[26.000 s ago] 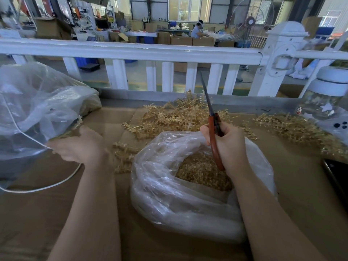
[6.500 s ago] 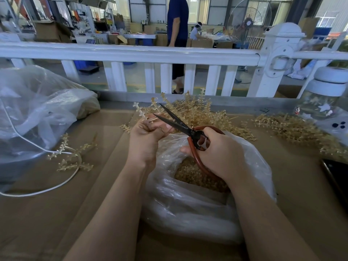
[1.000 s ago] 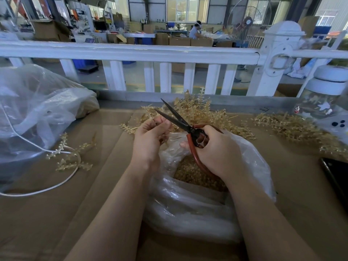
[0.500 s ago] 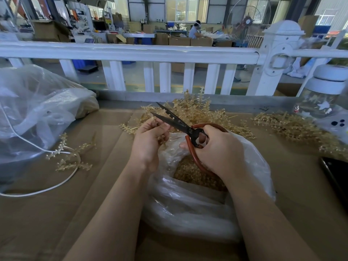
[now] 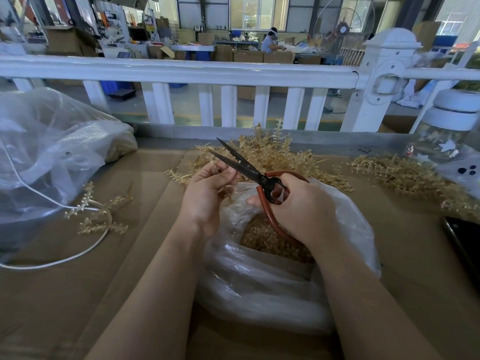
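Roughly midway | your left hand (image 5: 207, 197) pinches sprig (image 5: 226, 194) just above bag (image 5: 259, 287) | your right hand (image 5: 298, 211) grips scissors (image 5: 249, 170), blades part open | bag part-filled with cut bits; pile (image 5: 275, 154) behind bag looks uncut

No writing can be read anywhere. The yellow sign (image 5: 150, 27) and the green sign (image 5: 200, 28), far back in the hall, are too small and blurred to make out.
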Motion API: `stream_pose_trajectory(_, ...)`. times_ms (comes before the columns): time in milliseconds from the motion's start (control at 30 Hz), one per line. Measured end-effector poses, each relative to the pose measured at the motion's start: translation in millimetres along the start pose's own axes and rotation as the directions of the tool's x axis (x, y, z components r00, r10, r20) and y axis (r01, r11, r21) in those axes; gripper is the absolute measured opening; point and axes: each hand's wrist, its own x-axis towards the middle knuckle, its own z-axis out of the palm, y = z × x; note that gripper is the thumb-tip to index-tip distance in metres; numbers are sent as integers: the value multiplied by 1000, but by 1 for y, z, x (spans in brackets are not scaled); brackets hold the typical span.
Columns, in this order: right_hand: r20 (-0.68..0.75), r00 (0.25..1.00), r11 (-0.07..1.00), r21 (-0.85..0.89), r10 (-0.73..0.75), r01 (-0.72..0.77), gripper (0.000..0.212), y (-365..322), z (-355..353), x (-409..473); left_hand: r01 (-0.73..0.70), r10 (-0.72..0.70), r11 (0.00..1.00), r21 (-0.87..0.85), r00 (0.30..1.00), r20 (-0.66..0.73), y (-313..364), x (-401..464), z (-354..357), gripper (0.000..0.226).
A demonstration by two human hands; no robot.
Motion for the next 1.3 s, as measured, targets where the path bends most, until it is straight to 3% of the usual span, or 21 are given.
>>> stream_pose_trajectory(367, -32, 999, 1000, -25, -6, 5, 58, -1, -2, 0, -9, 9, 1000, 17, 1000, 6, 3, -4, 2, 19)
stream_pose_trajectory(500, -34, 999, 1000, -18, 1, -2, 67, 1, -1, 0, -2, 2, 1000, 5, 1000, 19, 4, -4, 2, 33)
stream_pose_trajectory(600, -40, 999, 1000, 9, -20, 20, 67, 1, -1, -1, 28, -28, 1000, -1, 998, -52, 3, -3, 2, 38)
stream_pose_trajectory(833, 51, 999, 1000, -3, 0, 0, 63, 2, 1, -1, 117, -131, 990, -79, 971, -202, 0, 2, -1, 21)
stream_pose_trajectory(967, 48, 994, 973, 204, 101, -109, 51, 2, 2, 0, 160, -163, 986, -39, 979, -120, -2, 3, -5, 12)
stream_pose_trajectory(1067, 62, 975, 864, 454, 215, -220, 44, 0, 0, 3, 181, -180, 982, 61, 984, -16, -5, 2, -3, 1)
stream_pose_trajectory(1133, 95, 960, 770, 579, 264, -268, 36, -2, -2, 4, 188, -189, 977, 100, 982, -2, -5, 1, -1, 7)
stream_pose_trajectory(1300, 138, 944, 679, 664, 300, -313, 25, -3, -4, 7, 168, -175, 974, 150, 984, 35, -5, -2, 4, 8)
